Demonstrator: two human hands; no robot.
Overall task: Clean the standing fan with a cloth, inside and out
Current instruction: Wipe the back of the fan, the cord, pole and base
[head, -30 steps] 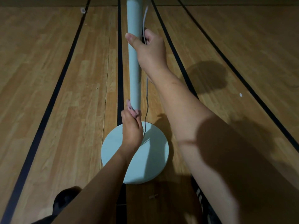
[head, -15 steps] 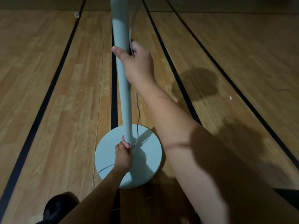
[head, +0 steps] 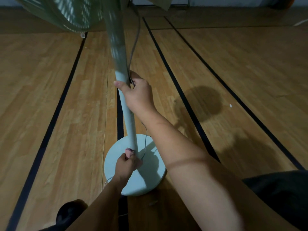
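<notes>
A pale blue standing fan rises from a round base (head: 150,180) on the wooden floor. Its pole (head: 129,120) runs up the middle of the view to the blurred grille (head: 66,12) at the top left. My right hand (head: 137,95) grips the pole about halfway up, thumb across its front. My left hand (head: 126,165) holds a small pink cloth (head: 129,152) against the foot of the pole, just above the base. The fan's thin cord (head: 133,47) hangs along the right side of the pole.
The wooden floor has dark lines (head: 191,104) running away from me. The cord trails onto the floor left of the base (head: 106,180). A dark shoe (head: 70,212) shows at the bottom left, dark clothing (head: 283,194) at the bottom right. A small white speck (head: 230,105) lies to the right.
My left hand slid the pink cloth down the pole to its foot at the base. The camera tilted up, bringing the fan grille into view. My right hand kept its grip on the pole.
</notes>
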